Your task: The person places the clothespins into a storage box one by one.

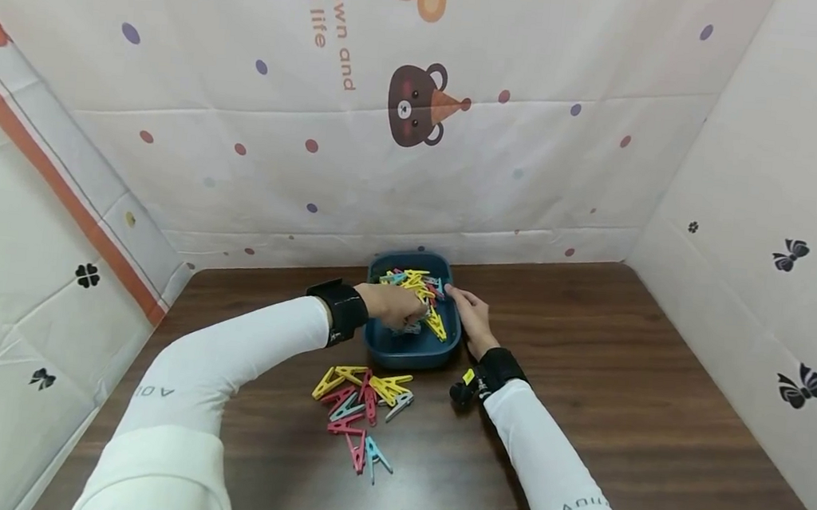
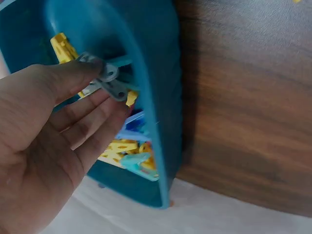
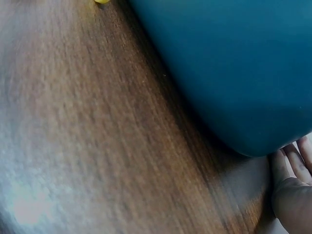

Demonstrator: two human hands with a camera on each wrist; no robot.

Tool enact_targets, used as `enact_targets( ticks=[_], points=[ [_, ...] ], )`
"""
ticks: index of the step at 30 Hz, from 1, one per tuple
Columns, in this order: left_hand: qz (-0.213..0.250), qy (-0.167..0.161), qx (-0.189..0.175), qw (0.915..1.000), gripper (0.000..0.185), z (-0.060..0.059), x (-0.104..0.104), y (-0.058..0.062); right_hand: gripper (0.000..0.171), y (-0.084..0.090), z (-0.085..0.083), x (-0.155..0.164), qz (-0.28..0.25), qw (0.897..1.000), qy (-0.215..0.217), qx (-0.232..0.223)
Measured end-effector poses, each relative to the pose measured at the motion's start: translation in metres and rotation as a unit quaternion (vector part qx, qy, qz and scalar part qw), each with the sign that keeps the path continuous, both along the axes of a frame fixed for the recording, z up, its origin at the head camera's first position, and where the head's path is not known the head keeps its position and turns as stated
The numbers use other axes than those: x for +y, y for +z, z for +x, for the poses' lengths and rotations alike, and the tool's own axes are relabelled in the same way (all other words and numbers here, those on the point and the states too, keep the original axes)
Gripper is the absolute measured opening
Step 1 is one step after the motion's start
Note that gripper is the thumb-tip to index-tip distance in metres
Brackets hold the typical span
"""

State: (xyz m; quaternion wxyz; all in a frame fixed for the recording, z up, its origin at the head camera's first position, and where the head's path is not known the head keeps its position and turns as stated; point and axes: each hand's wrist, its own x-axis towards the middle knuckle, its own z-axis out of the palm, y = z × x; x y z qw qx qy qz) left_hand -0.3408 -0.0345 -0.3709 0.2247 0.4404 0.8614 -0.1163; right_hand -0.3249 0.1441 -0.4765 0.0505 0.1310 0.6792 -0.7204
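A dark blue plastic basket point(image 1: 411, 357) holds a heap of coloured clothespins point(image 1: 420, 285). My left hand point(image 1: 397, 306) reaches inside it over the near left rim. In the left wrist view, the left thumb and fingers pinch a grey clothespin point(image 2: 113, 87), with yellow and light blue ones below. My right hand point(image 1: 474, 320) rests against the basket's right side, with one fingertip at the rim. In the right wrist view its fingers point(image 3: 295, 160) lie fairly straight beside the basket's outer wall point(image 3: 243, 73).
A loose pile of yellow, red, light blue and grey clothespins point(image 1: 364, 396) lies on the brown wooden table point(image 1: 629, 384) in front of the basket. A printed white cloth point(image 1: 530, 168) rises behind the table and along both sides.
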Motion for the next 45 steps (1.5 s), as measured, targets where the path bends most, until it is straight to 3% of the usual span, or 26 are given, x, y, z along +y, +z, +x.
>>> enact_targets(
  ticks=[3,5,8,11,13,15,18,22,25,29,32,42,45],
  points=[
    [-0.019,-0.005,0.012,0.9997,0.026,0.009,0.0,0.013,0.063,-0.001,-0.001,0.001,0.009,1.0,0.004,-0.005],
    [-0.038,-0.016,0.028,0.9988,0.036,0.021,-0.001,0.025,0.064,0.0,-0.002,0.002,0.013,1.0,0.006,-0.004],
    [-0.067,-0.037,0.028,0.9967,0.041,0.051,-0.006,0.046,0.066,0.001,-0.003,0.003,0.018,1.0,0.006,0.003],
    [-0.091,-0.052,0.015,0.9944,0.035,0.089,-0.02,0.055,0.065,0.002,-0.004,0.003,0.012,1.0,0.002,0.001],
    [-0.094,-0.047,-0.001,0.9945,0.032,0.114,-0.034,0.051,0.064,0.002,-0.004,0.002,0.008,1.0,-0.001,-0.004],
    [-0.085,-0.045,-0.006,0.9954,0.033,0.133,-0.05,0.04,0.065,0.001,-0.003,0.001,0.009,1.0,-0.002,-0.008],
    [-0.047,-0.056,0.004,0.9973,0.043,0.151,-0.07,0.018,0.065,0.003,-0.004,0.002,0.009,1.0,-0.001,-0.007],
    [0.027,-0.083,0.019,0.996,0.05,0.157,-0.086,-0.01,0.065,0.004,-0.005,0.003,0.006,1.0,-0.001,-0.002],
    [0.078,-0.121,0.025,0.9892,0.049,0.157,-0.089,-0.023,0.066,0.004,-0.005,0.004,0.011,1.0,-0.003,0.0],
    [0.098,-0.207,0.047,0.9723,0.042,0.157,-0.085,-0.029,0.067,0.002,-0.004,0.002,0.016,1.0,-0.003,-0.01],
    [0.086,-0.242,0.055,0.965,0.035,0.157,-0.079,-0.03,0.066,0.0,-0.004,0.001,0.011,1.0,-0.003,-0.013],
    [0.049,-0.227,0.032,0.972,0.032,0.151,-0.07,-0.036,0.065,-0.002,-0.005,0.003,0.003,1.0,-0.001,-0.016],
    [0.047,-0.21,0.015,0.9765,0.035,0.148,-0.067,-0.034,0.065,-0.001,-0.005,0.004,0.002,1.0,0.0,-0.017]
  ],
)
